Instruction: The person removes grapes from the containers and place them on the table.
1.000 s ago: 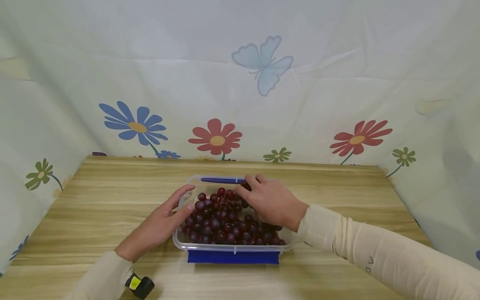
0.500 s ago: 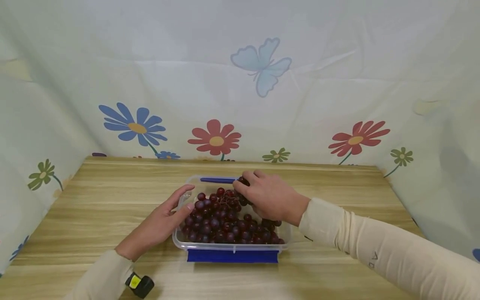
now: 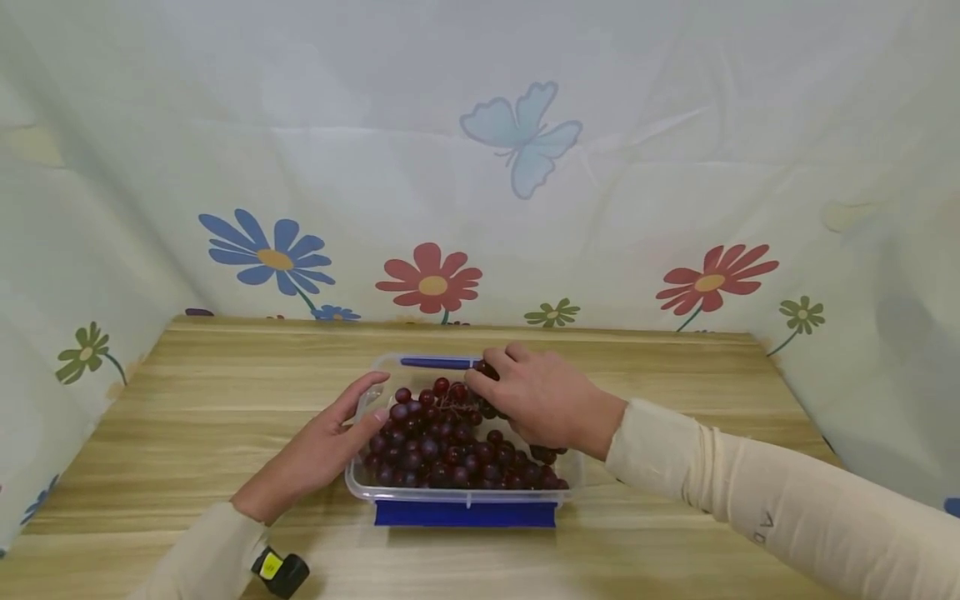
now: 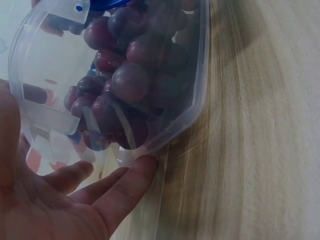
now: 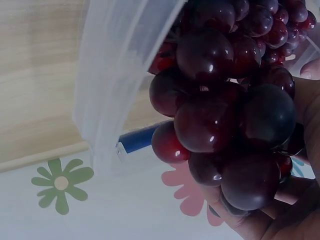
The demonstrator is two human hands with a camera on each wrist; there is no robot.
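Observation:
A clear plastic food container (image 3: 468, 497) with blue latches stands on the table, holding dark red grapes (image 3: 431, 446). My left hand (image 3: 330, 437) is at its left end in the head view. The thumb hooks over the rim, and the left wrist view has the fingers (image 4: 127, 192) outside, near the bottom corner. My right hand (image 3: 551, 400) grips a bunch of grapes (image 5: 210, 122) over the container's back right part. In the right wrist view this bunch lies along the palm, with fingers beneath it; the hand hides part of the container and the bunch from the head camera.
The wooden table (image 3: 247, 375) runs back to a hanging cloth (image 3: 360, 167) printed with flowers and a butterfly, which also closes both sides. A black device with a yellow label (image 3: 279, 571) sits at the left wrist.
My right hand rises slightly with the grape bunch, then lowers a little again. The left hand and the container stay where they are.

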